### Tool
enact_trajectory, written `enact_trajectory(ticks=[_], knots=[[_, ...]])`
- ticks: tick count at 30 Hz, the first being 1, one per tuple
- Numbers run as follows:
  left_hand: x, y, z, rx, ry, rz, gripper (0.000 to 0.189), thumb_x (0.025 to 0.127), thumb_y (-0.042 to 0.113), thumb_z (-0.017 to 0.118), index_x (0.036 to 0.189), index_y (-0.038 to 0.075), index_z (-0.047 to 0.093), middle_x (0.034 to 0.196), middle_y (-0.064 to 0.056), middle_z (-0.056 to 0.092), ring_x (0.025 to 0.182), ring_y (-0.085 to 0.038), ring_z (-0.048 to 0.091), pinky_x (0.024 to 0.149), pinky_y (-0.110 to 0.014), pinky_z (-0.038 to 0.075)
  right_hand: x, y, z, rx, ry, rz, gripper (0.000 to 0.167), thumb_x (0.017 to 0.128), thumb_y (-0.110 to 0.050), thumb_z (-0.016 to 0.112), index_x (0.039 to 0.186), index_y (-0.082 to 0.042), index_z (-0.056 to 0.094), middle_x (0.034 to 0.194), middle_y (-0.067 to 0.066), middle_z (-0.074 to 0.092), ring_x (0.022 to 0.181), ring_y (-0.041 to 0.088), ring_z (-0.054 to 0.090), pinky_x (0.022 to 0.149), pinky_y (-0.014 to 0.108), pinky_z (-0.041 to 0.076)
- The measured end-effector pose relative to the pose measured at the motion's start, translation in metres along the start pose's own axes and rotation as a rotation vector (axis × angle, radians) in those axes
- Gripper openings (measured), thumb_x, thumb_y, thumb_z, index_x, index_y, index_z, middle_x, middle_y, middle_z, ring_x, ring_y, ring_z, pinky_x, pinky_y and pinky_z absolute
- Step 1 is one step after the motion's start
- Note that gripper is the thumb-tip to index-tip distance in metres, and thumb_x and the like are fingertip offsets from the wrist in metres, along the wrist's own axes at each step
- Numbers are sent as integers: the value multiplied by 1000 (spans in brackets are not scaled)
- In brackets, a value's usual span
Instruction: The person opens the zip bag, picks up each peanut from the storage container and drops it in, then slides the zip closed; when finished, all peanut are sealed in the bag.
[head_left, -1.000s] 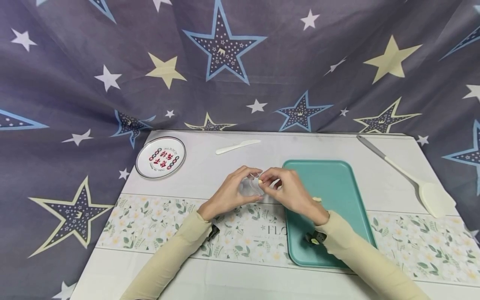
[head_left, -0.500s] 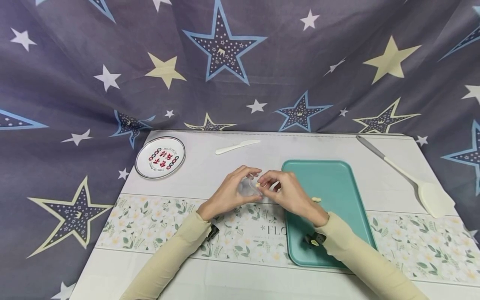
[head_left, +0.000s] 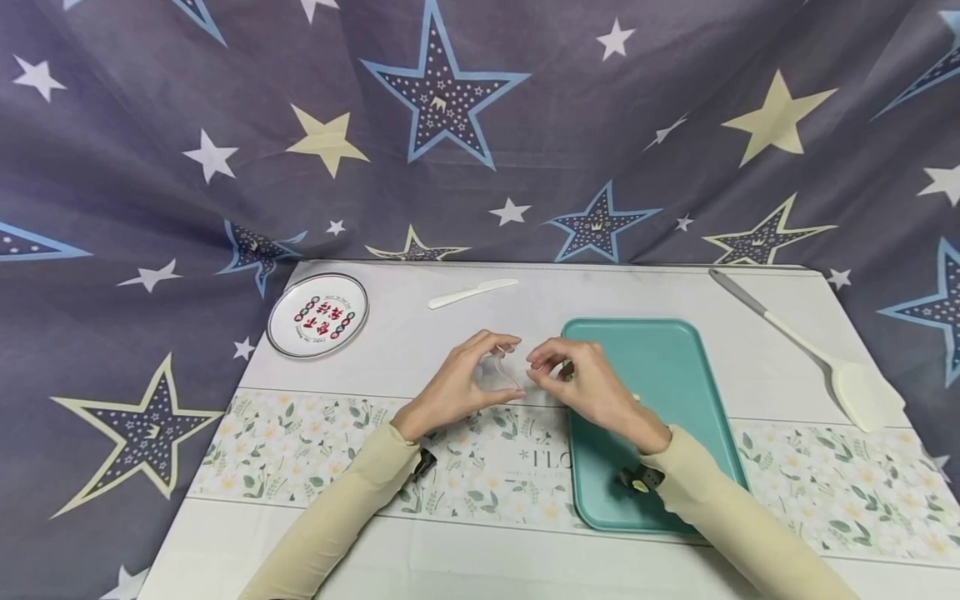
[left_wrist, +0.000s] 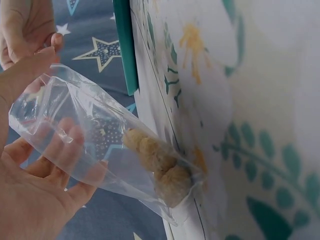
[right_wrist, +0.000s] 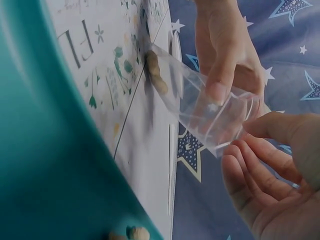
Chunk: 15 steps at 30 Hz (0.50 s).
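My left hand [head_left: 456, 385] grips a clear plastic bag [left_wrist: 87, 107] near its mouth, thumb on one side and fingers on the other. Several peanuts in their shells [left_wrist: 161, 167] lie at the bag's lower end, close over the table. Beside the bag's mouth is my right hand [head_left: 592, 390], its fingers bent and nothing seen between them. In the right wrist view its fingertips [right_wrist: 235, 150] are right at the bag's edge. Under my right arm lies the teal tray [head_left: 675, 350], where a peanut [right_wrist: 138, 233] shows, partly cut off by the frame.
A white plate [head_left: 307, 304] with red lettering stands at the back left. Behind the hands lies a white plastic knife [head_left: 472, 293]. A cream spatula [head_left: 862, 396] with a grey handle rests to the tray's right. A star-patterned cloth [head_left: 525, 125] hangs behind the table.
Earlier my right hand pinched a peanut at the bag's mouth. Now that peanut is gone from its fingertips, and the hand has drawn slightly right. The left hand keeps its grip on the bag.
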<state>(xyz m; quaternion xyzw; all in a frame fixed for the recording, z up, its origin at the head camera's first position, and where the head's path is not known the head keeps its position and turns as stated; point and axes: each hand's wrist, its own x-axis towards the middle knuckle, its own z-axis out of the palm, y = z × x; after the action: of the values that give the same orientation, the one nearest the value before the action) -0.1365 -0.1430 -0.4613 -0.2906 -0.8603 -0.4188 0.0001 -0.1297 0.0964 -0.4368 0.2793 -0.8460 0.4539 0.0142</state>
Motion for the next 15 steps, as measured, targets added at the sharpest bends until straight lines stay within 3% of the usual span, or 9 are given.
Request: enact_trajectory(ticks=[4,9,15], knots=[[0,1,-1,-10,-2,-3,71,82,31,91,143,16,58,128,-11,66,115,-31,65,104,-46,55,-5,5,-6,-16,21,5,10,92,-8,79,102,-10,77,93,3,79,79,14,74,69,26,62],[0,1,0,3,3,-3,72,82,31,91,144,16,58,129,-6,66,116,-27,65,105,-42,55,-12,12,-15,-27,35,44,9,92,-8,79,100,-11,77,93,3,78,79,14,74,69,28,63],[1,1,0,4,6,-2,72,81,31,92,143,18,58,129,-9,67,117,-26,65,107,-39,54,-23,23,-28,-52,45,65,10,92,-8,79,102,-11,77,94,3,78,79,16,74,68,29,63]])
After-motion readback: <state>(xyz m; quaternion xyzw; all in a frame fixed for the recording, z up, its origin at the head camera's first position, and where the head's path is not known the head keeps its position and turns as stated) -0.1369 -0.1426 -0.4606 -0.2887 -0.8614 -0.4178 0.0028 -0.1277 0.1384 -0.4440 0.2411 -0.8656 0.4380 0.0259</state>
